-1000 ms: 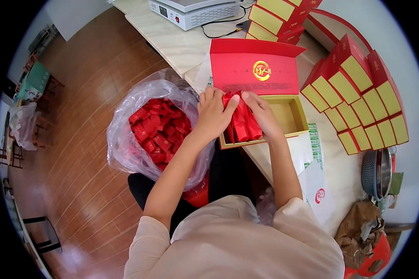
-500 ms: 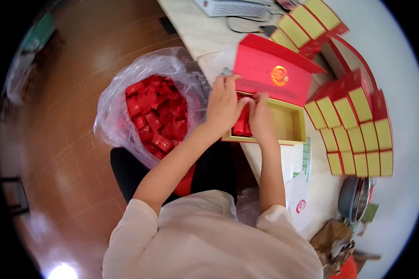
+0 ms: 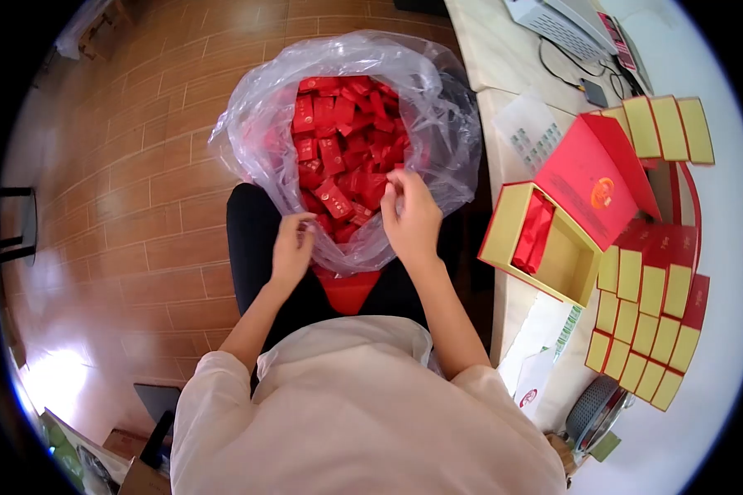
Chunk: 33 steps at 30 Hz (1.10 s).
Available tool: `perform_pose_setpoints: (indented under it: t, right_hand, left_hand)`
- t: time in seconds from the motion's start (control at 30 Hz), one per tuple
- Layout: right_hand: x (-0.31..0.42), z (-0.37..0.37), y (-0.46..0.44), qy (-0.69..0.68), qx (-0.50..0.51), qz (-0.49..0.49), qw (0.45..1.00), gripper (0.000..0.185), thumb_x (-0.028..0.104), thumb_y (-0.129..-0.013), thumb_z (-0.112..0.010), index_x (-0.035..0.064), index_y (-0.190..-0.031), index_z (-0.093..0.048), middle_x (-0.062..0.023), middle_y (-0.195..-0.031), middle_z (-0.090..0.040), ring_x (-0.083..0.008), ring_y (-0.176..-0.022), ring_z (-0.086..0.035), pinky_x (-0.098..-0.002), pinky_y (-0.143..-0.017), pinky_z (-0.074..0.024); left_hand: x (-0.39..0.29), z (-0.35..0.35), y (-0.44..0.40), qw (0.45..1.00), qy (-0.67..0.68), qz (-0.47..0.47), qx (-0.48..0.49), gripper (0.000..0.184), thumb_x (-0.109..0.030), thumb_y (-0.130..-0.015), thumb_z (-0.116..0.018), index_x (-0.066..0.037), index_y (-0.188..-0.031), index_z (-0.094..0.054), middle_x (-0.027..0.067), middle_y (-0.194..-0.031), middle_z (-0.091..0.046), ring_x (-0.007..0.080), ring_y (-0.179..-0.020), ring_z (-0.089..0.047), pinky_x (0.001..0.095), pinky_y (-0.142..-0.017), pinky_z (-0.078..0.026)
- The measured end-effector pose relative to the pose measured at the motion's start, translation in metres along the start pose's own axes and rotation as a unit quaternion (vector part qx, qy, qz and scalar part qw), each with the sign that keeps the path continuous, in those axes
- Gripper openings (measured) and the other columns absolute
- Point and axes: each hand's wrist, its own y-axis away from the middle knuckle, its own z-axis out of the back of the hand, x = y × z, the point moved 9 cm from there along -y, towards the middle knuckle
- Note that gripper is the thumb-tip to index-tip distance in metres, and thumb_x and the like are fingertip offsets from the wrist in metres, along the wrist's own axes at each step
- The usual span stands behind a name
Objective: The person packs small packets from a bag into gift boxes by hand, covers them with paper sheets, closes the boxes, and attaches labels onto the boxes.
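Several small red packets (image 3: pixel 330 155) fill a clear plastic bag (image 3: pixel 260 103) that sits between my knees. My right hand (image 3: pixel 415 221) is over the bag's near right side, fingers bent and thumb apart from the index finger, by the packets' edge. At the near left rim is my left hand (image 3: pixel 292 252), its fingers loosely curled and apart, with nothing visible in it. An open red gift box (image 3: pixel 578 268) with a yellow inside stands on the table to my right. Red packets (image 3: pixel 534 233) lie in its left part, and its lid (image 3: pixel 590 177) is tilted back.
Closed red-and-yellow boxes (image 3: pixel 648 322) are stacked against the wall, with more boxes (image 3: pixel 669 128) farther back. A white device (image 3: pixel 557 29) and black cables (image 3: pixel 557 66) are at the table's far end. A round grey basket (image 3: pixel 590 412) is at the near right.
Both hands have left the gift box and moved left to the bag of packets. Red packets stay in the box. The view has turned toward the bag.
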Motion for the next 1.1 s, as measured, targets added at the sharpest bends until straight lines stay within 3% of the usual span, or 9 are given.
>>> perform_pose_setpoints:
  t: [0.2, 0.3, 0.4, 0.53, 0.77, 0.9, 1.0, 1.07, 1.1]
  right_hand:
    - [-0.169, -0.166, 0.052, 0.180, 0.326, -0.061, 0.926, 0.054, -0.001, -0.073, -0.061, 0.0059, -0.124, -0.048, -0.0177, -0.117, -0.055, -0.0362, -0.108, -0.051, -0.0418, -0.090, -0.0447]
    - [-0.234, -0.204, 0.078, 0.309, 0.415, -0.049, 0.855, 0.092, 0.002, -0.065, -0.070, 0.0076, -0.145, -0.025, -0.0167, -0.143, -0.038, -0.0319, -0.130, -0.038, -0.0437, -0.106, -0.0340]
    - [-0.237, -0.217, 0.076, 0.320, 0.477, -0.020, 0.819, 0.095, 0.004, -0.064, -0.072, 0.0073, -0.145, -0.023, -0.0156, -0.142, -0.039, -0.0318, -0.132, -0.036, -0.0441, -0.107, -0.0325]
    - [-0.245, -0.229, 0.081, 0.378, 0.514, 0.017, 0.770, 0.072, 0.009, -0.062, -0.076, 0.0088, -0.128, -0.047, -0.0129, -0.118, -0.051, -0.0312, -0.112, -0.048, -0.0423, -0.095, -0.0408]
    - [-0.229, -0.207, 0.089, 0.357, 0.518, 0.039, 0.777, 0.045, 0.008, -0.065, -0.074, 0.0130, -0.108, -0.059, -0.0122, -0.113, -0.052, -0.0313, -0.105, -0.050, -0.0419, -0.086, -0.0445]
    - [-0.149, -0.173, 0.058, 0.148, 0.399, 0.042, 0.904, 0.036, 0.004, -0.068, -0.067, 0.0102, -0.103, -0.060, -0.0120, -0.116, -0.052, -0.0322, -0.107, -0.052, -0.0437, -0.087, -0.0431]
    - [-0.078, -0.140, 0.043, 0.029, 0.303, 0.073, 0.950, 0.040, 0.003, -0.067, -0.067, 0.0103, -0.105, -0.060, -0.0133, -0.125, -0.050, -0.0342, -0.114, -0.050, -0.0453, -0.094, -0.0408]
    - [-0.034, -0.123, 0.047, -0.018, 0.249, 0.111, 0.962, 0.042, 0.003, -0.067, -0.067, 0.0108, -0.108, -0.060, -0.0139, -0.129, -0.049, -0.0351, -0.118, -0.048, -0.0459, -0.098, -0.0391]
    - [-0.011, -0.117, 0.054, -0.061, 0.238, 0.143, 0.959, 0.043, 0.002, -0.068, -0.066, 0.0112, -0.110, -0.060, -0.0146, -0.133, -0.046, -0.0357, -0.122, -0.045, -0.0462, -0.101, -0.0369]
  left_hand:
    - [0.020, 0.063, 0.009, 0.997, -0.047, 0.027, -0.063, 0.015, 0.001, -0.087, -0.054, -0.003, -0.100, -0.059, 0.0106, -0.091, -0.058, 0.0228, -0.075, -0.059, 0.0310, -0.070, -0.047]
    - [0.002, 0.060, 0.003, 0.984, -0.158, -0.045, -0.065, 0.010, -0.001, -0.082, -0.058, -0.005, -0.090, -0.060, 0.0086, -0.086, -0.061, 0.0273, -0.069, -0.057, 0.0340, -0.063, -0.044]
    - [0.008, 0.062, -0.001, 0.984, -0.160, -0.032, -0.076, 0.008, -0.002, -0.081, -0.059, -0.007, -0.088, -0.060, 0.0073, -0.085, -0.061, 0.0268, -0.066, -0.056, 0.0352, -0.061, -0.043]
    - [0.012, 0.062, -0.009, 0.986, -0.150, -0.024, -0.076, 0.008, -0.002, -0.081, -0.059, -0.007, -0.086, -0.062, 0.0067, -0.081, -0.061, 0.0261, -0.065, -0.056, 0.0347, -0.061, -0.044]
    - [0.008, 0.058, -0.012, 0.985, -0.152, -0.029, -0.069, 0.008, -0.002, -0.081, -0.058, -0.007, -0.085, -0.062, 0.0063, -0.078, -0.060, 0.0266, -0.065, -0.056, 0.0347, -0.061, -0.044]
    - [0.022, 0.053, -0.005, 0.988, -0.149, 0.020, -0.043, 0.007, -0.002, -0.087, -0.056, -0.004, -0.091, -0.061, 0.0070, -0.083, -0.065, 0.0220, -0.075, -0.063, 0.0334, -0.071, -0.048]
    - [0.048, 0.047, -0.008, 0.992, 0.012, 0.118, -0.035, 0.020, -0.018, -0.095, -0.052, -0.004, -0.107, -0.059, 0.0082, -0.097, -0.066, 0.0171, -0.085, -0.064, 0.0311, -0.078, -0.050]
    - [0.061, 0.014, -0.004, 0.875, 0.385, 0.292, 0.019, 0.039, -0.036, -0.097, -0.048, -0.006, -0.122, -0.053, 0.0077, -0.108, -0.064, 0.0150, -0.093, -0.063, 0.0316, -0.082, -0.051]
    - [0.051, 0.012, -0.004, 0.878, 0.381, 0.290, 0.020, 0.039, -0.036, -0.097, -0.048, -0.006, -0.122, -0.053, 0.0077, -0.108, -0.064, 0.0150, -0.093, -0.063, 0.0316, -0.082, -0.051]
